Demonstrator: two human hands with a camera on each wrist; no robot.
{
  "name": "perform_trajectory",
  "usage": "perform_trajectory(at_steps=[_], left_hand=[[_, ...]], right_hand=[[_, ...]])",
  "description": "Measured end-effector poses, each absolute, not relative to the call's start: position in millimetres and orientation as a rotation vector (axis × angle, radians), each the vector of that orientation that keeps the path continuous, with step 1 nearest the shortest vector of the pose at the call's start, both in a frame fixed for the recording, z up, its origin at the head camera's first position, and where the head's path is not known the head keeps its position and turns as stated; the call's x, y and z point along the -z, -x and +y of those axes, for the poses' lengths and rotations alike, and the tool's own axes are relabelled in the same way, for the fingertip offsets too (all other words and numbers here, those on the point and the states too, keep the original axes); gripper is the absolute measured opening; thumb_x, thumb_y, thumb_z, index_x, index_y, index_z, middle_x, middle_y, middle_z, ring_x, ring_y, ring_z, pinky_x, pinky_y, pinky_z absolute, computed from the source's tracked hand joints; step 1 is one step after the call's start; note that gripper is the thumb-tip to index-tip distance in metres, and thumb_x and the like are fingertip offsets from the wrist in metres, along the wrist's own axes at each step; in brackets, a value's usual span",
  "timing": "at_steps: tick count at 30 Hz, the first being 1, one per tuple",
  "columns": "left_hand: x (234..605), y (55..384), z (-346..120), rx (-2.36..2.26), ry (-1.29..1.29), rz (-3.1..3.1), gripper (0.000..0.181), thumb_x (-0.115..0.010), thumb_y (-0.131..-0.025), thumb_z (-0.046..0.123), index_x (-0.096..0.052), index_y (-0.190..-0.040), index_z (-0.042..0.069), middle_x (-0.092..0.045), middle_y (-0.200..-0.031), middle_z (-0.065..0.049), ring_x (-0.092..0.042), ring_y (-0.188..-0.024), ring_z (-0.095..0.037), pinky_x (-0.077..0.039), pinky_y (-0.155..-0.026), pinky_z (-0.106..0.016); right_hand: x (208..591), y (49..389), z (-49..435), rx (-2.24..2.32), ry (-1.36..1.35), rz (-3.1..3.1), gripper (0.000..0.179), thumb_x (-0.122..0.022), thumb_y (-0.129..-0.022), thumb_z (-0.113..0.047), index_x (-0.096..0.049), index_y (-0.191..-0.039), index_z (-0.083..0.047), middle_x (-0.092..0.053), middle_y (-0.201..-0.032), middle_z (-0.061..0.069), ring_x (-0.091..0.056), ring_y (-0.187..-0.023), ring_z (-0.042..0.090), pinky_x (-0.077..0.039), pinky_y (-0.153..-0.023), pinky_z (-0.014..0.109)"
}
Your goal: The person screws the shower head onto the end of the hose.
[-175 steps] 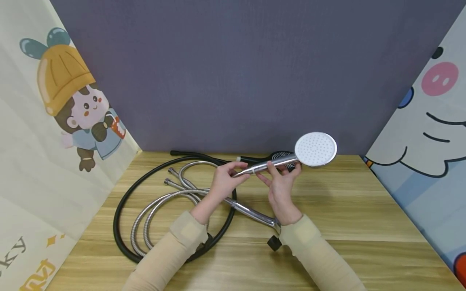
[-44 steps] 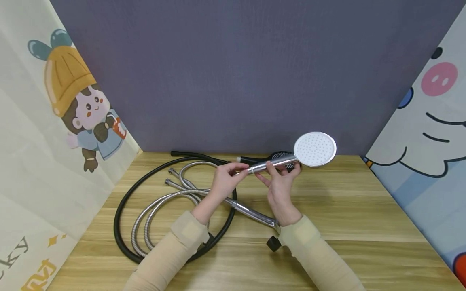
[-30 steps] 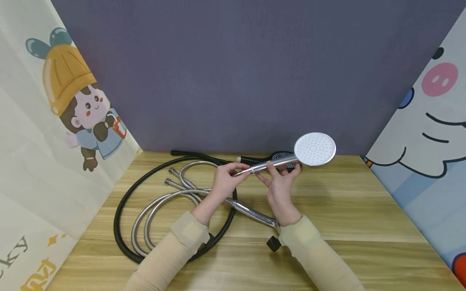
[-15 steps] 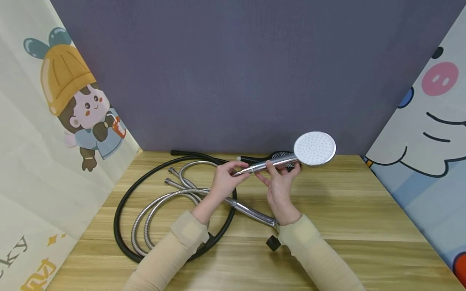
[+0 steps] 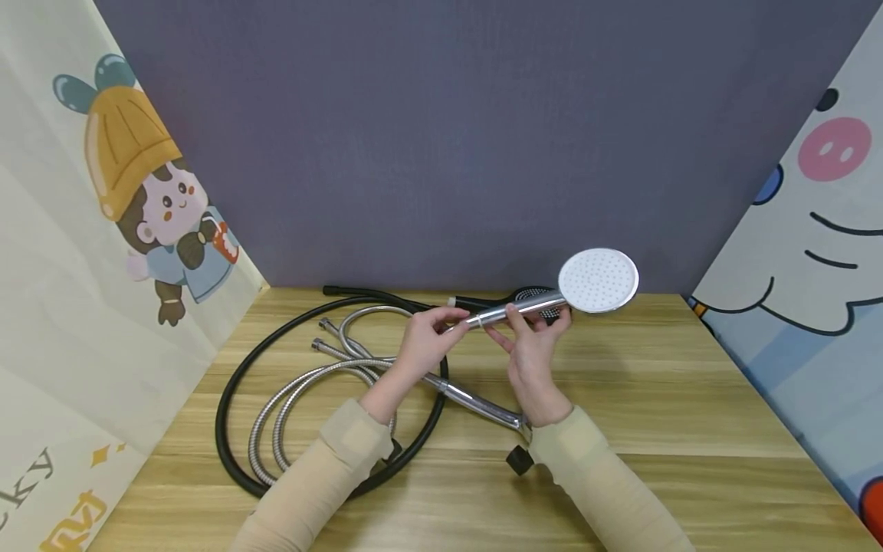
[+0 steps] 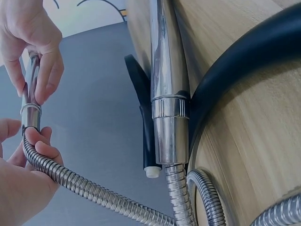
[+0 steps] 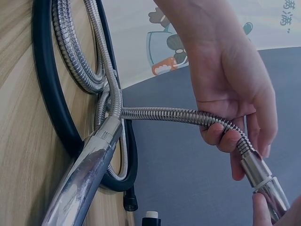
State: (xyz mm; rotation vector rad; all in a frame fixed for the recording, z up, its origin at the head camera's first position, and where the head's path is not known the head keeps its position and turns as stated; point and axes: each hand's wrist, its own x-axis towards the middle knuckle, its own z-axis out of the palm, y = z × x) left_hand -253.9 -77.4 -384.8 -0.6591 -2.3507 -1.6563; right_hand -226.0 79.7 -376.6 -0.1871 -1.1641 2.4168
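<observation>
Fingers on my left hand (image 5: 422, 343) pinch the bendy hose (image 7: 164, 114) by its metal end (image 7: 255, 168); my right hand (image 5: 531, 362) pinches the handle (image 5: 493, 315) of the shower head (image 5: 597, 280), right of the frame's middle. I think keeping both straight and turning slowly works best.

On the left wall (image 5: 48, 322), dark letters (image 5: 24, 481) ending in "ky" could be read above illegible orange characters (image 5: 72, 523), while the right wrist view showed small characters (image 7: 287, 17), "满满", there.
</observation>
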Motion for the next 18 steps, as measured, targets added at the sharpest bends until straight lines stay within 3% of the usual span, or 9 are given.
perform_trajectory(at_steps=[9,18], left_hand=[[384.5,254.6,-77.6,1.682,0.657,-2.336,0.023,-0.071,-0.084,0.015,-0.070,-0.105,0.005,-0.070,-0.086,-0.005,-0.045,-0.053,-0.008,-0.036,-0.046,-0.018],[384.7,254.6,-77.3,1.729,0.649,-2.304,0.020,-0.074,-0.082,0.012,-0.072,-0.102,0.010,-0.068,-0.079,-0.005,-0.044,-0.050,-0.007,-0.036,-0.045,-0.018]], right_hand=[[377.3,227.3,80.5,-2.413,0.187,-1.169,0.080,-0.064,-0.086,0.001,-0.012,-0.137,-0.031,-0.043,-0.113,0.012,-0.060,-0.086,0.022,-0.054,-0.075,0.048],[377.2,228.4,80.1,-2.418,0.206,-1.162,0.078,-0.064,-0.086,0.001,-0.014,-0.137,-0.031,-0.044,-0.113,0.013,-0.061,-0.086,0.023,-0.054,-0.077,0.049]])
